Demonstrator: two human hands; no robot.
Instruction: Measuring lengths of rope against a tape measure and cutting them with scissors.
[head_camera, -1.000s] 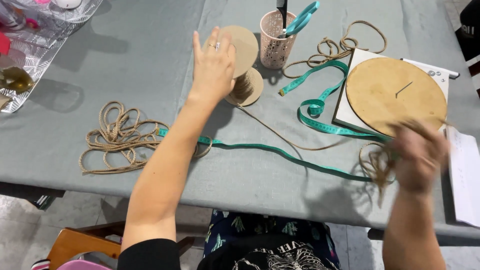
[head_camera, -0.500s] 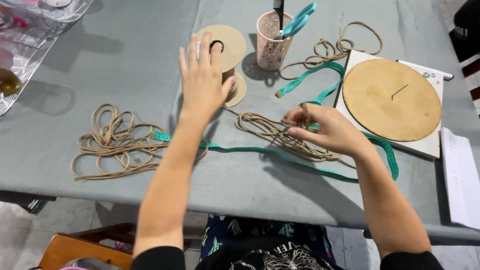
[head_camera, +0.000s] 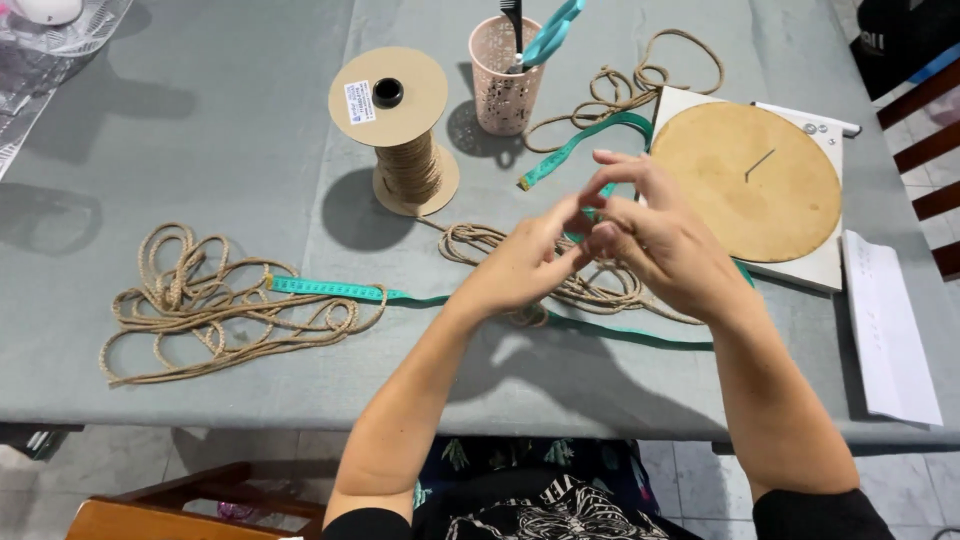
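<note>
1. Setting: a worktop under a grey-green cloth, tiled floor below its near edge, a wooden chair partly in view.
2. Left hand: raised over the cloth, fingers drawn together and meeting the other hand's fingertips. Whether it pinches cord cannot be told; the contact point is hidden.
3. Right hand: just beside the left, fingers curled loosely, index raised. Grip likewise not discernible.
4. Work item: a tan cord bundle lies on the cloth directly beneath both hands, crossing a green measuring tape that runs out past the left hand.
5. Surroundings: a cord spool stands beyond the left hand; a pink mesh cup with teal scissors sits further out; a round wooden disc on a white board lies beyond the right hand; a second loose cord heap lies well to the left.
6. Judgement: the hands appear to be sorting one strand. It is best kept lifted free of the bundle and tape, pulled gently to avoid tightening the loops.
</note>
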